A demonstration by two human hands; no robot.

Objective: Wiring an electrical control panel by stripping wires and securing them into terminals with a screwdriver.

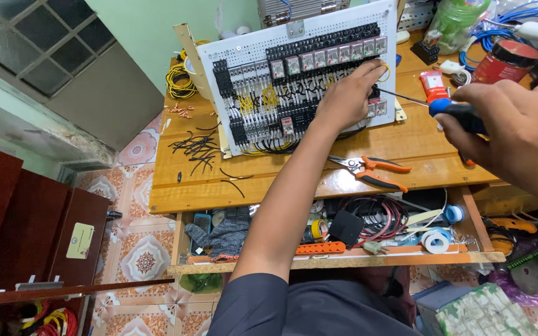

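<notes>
A white perforated panel (263,43) carrying rows of black relays and terminal blocks with yellow and black wiring leans on the wooden workbench (281,180). My left hand (347,96) reaches onto the panel's right side and pinches a yellow wire loop (386,71) by the terminals. My right hand (518,134) grips a screwdriver with a blue and black handle (459,112); its thin shaft points left toward the panel's right edge.
Orange-handled pliers (375,171) lie on the bench in front of the panel. Cut black wire pieces (197,149) are scattered at the left. An open shelf (337,261) below holds gloves, tape rolls and cables. A red jar (505,61) and blue cable stand at the back right.
</notes>
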